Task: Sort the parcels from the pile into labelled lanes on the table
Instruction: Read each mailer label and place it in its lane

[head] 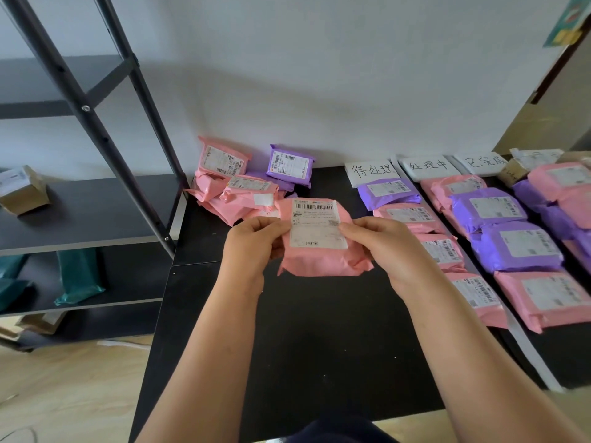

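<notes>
A pink parcel with a white shipping label is held up above the black table, label facing me. My left hand grips its left edge and my right hand pinches its right edge. The pile of pink and purple parcels lies at the back left of the table against the wall. Three white lane labels stand at the back right, each heading a row of parcels. The first lane, the second lane and the third lane hold several parcels each.
A black metal shelf rack stands to the left, with a cardboard box on one shelf and green mailers on the shelf below. A white strip divides the lanes. Wooden floor shows below the table.
</notes>
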Demonstrator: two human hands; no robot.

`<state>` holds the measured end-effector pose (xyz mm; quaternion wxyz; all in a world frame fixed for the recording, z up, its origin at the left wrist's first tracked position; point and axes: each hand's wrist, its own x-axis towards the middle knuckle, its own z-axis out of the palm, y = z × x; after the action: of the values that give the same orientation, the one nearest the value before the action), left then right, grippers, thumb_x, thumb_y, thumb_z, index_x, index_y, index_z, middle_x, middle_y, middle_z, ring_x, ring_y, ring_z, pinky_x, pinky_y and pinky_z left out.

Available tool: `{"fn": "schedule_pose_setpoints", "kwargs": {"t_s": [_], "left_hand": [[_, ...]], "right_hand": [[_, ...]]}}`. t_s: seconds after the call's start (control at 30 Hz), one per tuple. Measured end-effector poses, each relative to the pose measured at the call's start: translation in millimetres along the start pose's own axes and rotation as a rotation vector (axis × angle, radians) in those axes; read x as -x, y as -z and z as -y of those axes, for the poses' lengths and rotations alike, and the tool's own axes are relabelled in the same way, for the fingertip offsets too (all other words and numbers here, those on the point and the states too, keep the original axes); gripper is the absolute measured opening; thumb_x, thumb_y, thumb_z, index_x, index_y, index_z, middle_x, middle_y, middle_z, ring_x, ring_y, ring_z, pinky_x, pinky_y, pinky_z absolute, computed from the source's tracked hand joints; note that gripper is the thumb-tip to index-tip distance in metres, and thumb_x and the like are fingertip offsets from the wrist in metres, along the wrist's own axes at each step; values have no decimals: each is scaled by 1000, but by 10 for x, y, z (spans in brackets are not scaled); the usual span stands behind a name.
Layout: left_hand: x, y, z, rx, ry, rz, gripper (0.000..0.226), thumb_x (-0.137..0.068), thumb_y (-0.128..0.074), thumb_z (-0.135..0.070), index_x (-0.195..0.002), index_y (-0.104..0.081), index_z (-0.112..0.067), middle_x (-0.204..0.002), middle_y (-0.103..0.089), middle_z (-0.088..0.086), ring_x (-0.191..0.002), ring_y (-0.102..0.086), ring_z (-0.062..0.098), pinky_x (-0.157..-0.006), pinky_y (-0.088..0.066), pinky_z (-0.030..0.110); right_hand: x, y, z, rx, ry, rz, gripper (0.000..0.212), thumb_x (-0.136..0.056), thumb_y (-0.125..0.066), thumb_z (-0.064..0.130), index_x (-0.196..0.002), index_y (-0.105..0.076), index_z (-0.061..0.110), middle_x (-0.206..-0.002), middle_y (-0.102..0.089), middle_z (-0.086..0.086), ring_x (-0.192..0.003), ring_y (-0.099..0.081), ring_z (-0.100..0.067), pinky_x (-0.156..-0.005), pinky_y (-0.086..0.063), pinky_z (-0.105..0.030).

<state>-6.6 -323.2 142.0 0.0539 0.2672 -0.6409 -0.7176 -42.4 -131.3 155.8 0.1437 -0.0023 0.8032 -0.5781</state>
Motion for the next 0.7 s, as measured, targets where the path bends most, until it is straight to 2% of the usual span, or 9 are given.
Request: {"fn": "schedule_pose_setpoints", "kwargs": {"t_s": [0.1, 0.2, 0.33, 0.43, 0.53, 0.63, 0.7], "left_hand": [[-48, -6, 28, -2, 71, -19, 4, -88, -72, -13, -87, -68, -11, -85, -75, 7, -75, -72, 19, -69, -56, 34], [-55, -12, 32, 7, 125, 7, 14, -86, -74, -12, -97, -67, -10, -92, -76, 11, -89, -74, 27, -87, -59, 47], [-52, -31, 54, -7, 166, 24, 17, -87, -73, -10, -102, -67, -8, -94, -75, 10, -90, -74, 26, -90, -58, 49], [-51, -43, 60, -3, 186, 36, 15, -87, -73, -11, -102, -67, -9, -94, -75, 11, -91, -73, 26, -91, -57, 48], [-59, -45, 61, -22, 186, 41, 13, -89, -70, -10, -102, -67, -10, -96, -74, 11, -92, -73, 25, -87, -59, 43], [-67, -39, 89, -32, 174, 53, 12, -90, -69, -9, -102, -66, -11, -94, -75, 9, -77, -73, 17, -69, -59, 31], [-63, -30, 117, -47, 162, 60, 10, -90, -69, -8, -100, -67, -11, -91, -75, 7, -73, -73, 14, -63, -55, 27]], "right_hand": [[-35, 14, -37, -31, -23, 14, 7, -92, -70, 22, -93, -75, 18, -84, -77, 4, -68, -72, -8, -55, -49, -18], [-53, 19, -60, -60, -82, 21, 7, -91, -69, 17, -91, -76, 16, -84, -78, 0, -69, -72, -11, -61, -52, -23], [-92, 31, -103, -70, -141, 42, 7, -91, -69, 17, -89, -76, 16, -91, -78, -4, -82, -73, -20, -74, -55, -33], [-109, 46, -114, -51, -150, 40, 8, -91, -69, 20, -93, -75, 16, -93, -78, -2, -87, -73, -20, -79, -56, -34], [-118, 39, -125, -22, -141, 23, 7, -90, -70, 21, -95, -75, 18, -94, -77, 0, -88, -73, -19, -80, -58, -35], [-104, 16, -133, -20, -114, -5, 7, -90, -69, 16, -93, -74, 19, -95, -76, 2, -88, -72, -16, -74, -57, -32], [-79, 1, -135, -3, -85, -12, 9, -90, -68, 12, -92, -73, 19, -95, -75, 4, -88, -72, -13, -74, -57, -29]]}}
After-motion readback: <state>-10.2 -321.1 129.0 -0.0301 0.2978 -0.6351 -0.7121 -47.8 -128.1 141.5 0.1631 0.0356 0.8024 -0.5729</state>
